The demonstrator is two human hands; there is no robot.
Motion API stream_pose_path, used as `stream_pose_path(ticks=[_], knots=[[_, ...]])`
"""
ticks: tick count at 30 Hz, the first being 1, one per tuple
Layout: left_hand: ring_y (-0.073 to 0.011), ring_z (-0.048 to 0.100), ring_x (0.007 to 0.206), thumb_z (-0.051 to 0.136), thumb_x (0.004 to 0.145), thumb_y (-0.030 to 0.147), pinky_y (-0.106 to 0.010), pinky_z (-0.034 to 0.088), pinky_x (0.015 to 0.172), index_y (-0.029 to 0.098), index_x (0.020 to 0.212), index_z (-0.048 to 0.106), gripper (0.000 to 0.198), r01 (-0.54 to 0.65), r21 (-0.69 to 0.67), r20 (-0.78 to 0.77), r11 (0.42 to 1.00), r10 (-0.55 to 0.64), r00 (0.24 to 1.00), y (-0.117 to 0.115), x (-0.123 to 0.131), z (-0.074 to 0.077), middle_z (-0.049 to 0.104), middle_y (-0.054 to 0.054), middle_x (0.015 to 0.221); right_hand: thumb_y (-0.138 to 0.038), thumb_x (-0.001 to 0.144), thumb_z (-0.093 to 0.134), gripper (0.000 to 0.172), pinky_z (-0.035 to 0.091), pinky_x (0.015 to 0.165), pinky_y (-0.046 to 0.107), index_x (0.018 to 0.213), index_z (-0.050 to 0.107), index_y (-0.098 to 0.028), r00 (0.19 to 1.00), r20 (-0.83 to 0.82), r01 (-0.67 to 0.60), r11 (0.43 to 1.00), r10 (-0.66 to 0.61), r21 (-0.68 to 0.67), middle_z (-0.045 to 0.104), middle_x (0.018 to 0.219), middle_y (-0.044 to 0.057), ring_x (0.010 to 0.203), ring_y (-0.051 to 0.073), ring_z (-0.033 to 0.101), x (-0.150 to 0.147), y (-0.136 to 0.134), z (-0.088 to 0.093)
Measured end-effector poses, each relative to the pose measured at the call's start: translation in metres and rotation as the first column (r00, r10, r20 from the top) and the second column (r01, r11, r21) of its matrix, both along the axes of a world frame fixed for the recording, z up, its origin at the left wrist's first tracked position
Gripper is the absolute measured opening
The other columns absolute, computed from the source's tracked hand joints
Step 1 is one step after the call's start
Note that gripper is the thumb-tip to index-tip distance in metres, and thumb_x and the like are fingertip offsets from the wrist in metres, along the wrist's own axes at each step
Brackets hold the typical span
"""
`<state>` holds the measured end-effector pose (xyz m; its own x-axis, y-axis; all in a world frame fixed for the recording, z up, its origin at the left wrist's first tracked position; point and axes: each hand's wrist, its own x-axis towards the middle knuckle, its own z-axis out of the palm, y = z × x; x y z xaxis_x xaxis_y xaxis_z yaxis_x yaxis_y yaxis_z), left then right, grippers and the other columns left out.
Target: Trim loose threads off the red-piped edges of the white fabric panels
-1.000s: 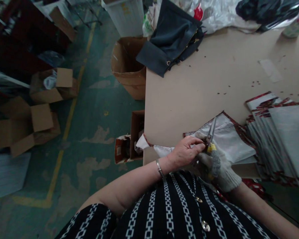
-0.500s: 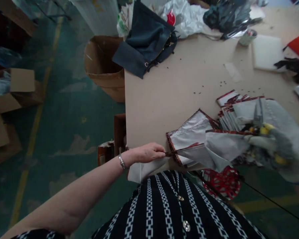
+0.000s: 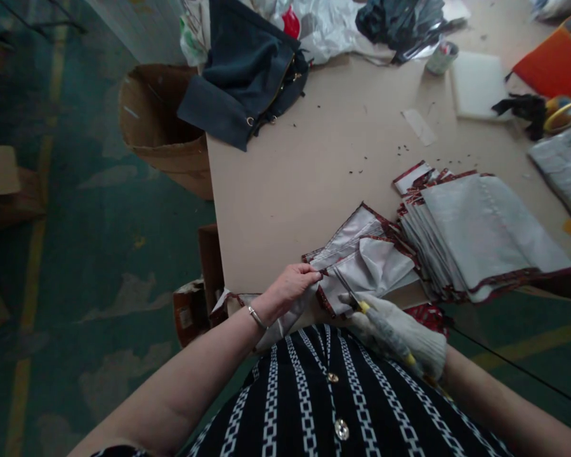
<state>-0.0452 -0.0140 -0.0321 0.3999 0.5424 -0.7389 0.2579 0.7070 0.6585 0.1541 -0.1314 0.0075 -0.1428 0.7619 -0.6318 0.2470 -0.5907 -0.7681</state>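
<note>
My left hand [image 3: 292,284], bare with a bracelet at the wrist, pinches the dark-red bound edge of a silvery-white fabric piece [image 3: 385,263]. Part of that cloth hangs below the hand over the table's front edge. A white work glove covers my right hand [image 3: 385,324], which is closed around a pair of scissors [image 3: 345,282]. Their blades point up and left, close to the pinched edge; I cannot tell whether they touch it. Yellow and grey show on the handles, partly hidden by the glove. Right of the cloth lies a stack of similar trimmed pieces [image 3: 485,228].
The table [image 3: 276,197] carries a dark blue bag [image 3: 247,70], plastic bags [image 3: 333,32], a small can [image 3: 441,57], a white block [image 3: 479,86] and an orange item [image 3: 552,60]. Dark scraps dot its top. A cardboard box [image 3: 162,146] stands against the left edge.
My right hand has come left and down from over the stack to beside my left hand, with the scissors. The cloth's right end has been let go. The view has shifted right.
</note>
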Motion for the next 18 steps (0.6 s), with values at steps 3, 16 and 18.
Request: stream_pose_path(ticks=[3,16,18], knots=[[-0.0084,0.043,0.05,0.066,0.066,0.025,-0.021,0.028,0.051,0.015,0.063,0.062,0.012,-0.099,-0.049,0.026,0.994,0.1,0.995,-0.002,0.003,-0.004,0.057,0.002,0.056,-0.043,0.086,0.064,0.028,0.053,0.071,0.033,0.104,0.068,-0.022,0.995,0.004,-0.097,0.995,0.097,-0.017,0.068,0.087,0.003,0.076,0.021,0.061,-0.008,-0.007,-0.012],[-0.0074,0.044,0.048,0.063,0.069,0.025,-0.02,0.03,0.049,0.013,0.065,0.064,0.012,-0.101,0.01,0.049,0.995,0.101,0.994,-0.011,0.007,-0.013,0.058,0.002,0.056,-0.054,0.088,0.06,0.042,0.052,0.088,0.04,0.116,0.063,-0.023,0.989,0.086,-0.123,0.992,0.122,-0.002,0.07,0.1,0.004,0.091,0.025,0.065,-0.022,0.006,-0.041],[-0.0072,0.043,0.049,0.064,0.07,0.026,-0.02,0.03,0.049,0.013,0.066,0.064,0.013,-0.111,0.026,0.051,0.994,0.109,0.993,-0.012,0.007,-0.014,0.058,0.002,0.057,-0.054,0.089,0.06,0.043,0.05,0.093,0.042,0.12,0.062,-0.023,0.987,0.114,-0.119,0.993,0.117,0.015,0.071,0.106,0.005,0.096,0.026,0.065,-0.024,0.009,-0.042]])
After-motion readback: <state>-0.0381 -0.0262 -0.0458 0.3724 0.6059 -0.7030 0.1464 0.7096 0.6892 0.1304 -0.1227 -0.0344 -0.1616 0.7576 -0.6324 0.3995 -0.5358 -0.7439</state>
